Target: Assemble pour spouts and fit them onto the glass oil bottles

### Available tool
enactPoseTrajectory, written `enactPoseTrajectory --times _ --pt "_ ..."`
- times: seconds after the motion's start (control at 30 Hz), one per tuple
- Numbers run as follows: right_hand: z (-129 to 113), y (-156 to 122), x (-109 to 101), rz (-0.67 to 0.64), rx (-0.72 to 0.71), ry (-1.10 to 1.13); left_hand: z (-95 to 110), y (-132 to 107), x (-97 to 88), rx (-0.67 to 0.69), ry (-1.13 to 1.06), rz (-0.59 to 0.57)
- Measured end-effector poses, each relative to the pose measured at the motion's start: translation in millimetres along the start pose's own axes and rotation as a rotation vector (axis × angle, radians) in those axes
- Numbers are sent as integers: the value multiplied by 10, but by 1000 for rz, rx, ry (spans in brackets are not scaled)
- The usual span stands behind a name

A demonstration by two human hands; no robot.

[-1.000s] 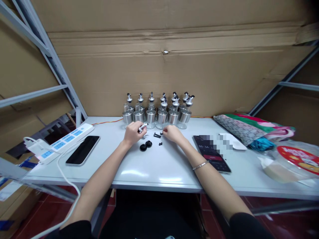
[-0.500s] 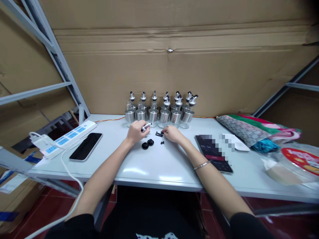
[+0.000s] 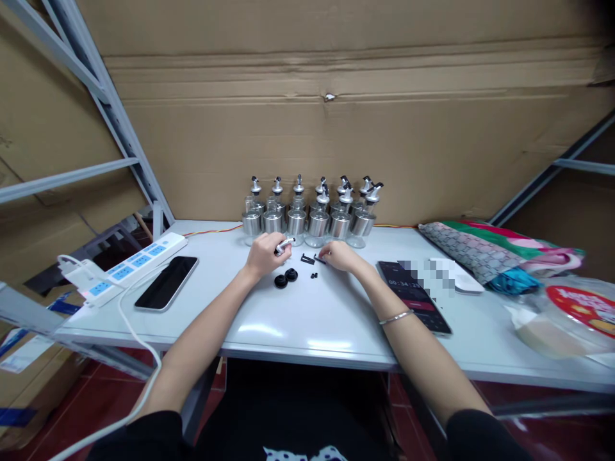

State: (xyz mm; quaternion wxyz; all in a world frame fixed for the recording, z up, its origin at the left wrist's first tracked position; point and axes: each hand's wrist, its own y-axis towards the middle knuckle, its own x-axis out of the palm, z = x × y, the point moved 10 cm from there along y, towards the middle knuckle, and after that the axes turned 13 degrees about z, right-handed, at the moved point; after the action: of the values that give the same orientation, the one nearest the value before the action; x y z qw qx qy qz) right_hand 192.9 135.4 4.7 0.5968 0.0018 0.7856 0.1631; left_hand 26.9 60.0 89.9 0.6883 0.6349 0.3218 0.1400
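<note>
Left hand (image 3: 264,255) grips silver spout (image 3: 284,246); right hand (image 3: 340,257) nearer black strips (image 3: 308,260), just left of it, lying roughly sideways; pinch on one unclear, can't tell.

Slvr/blk spout pc (image 3: 286,243), held tilted.

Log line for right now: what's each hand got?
left hand: holds silver piece | right hand: touches thin black piece | table: two round black parts | behind: bottles
</note>
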Motion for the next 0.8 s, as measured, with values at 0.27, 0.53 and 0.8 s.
enactPoseTrajectory --times 0.27,0.53,0.8 --pt "-117 -26 -21 -39 -53 19 30 29 -29 13 -16 22" --pt "-164 -46 -68 -58 -62 42 14 17 -17 4 -7 6" --pt "-149 -33 -73 -21 -61 56 -35 -14 36 -35 -4 -48"
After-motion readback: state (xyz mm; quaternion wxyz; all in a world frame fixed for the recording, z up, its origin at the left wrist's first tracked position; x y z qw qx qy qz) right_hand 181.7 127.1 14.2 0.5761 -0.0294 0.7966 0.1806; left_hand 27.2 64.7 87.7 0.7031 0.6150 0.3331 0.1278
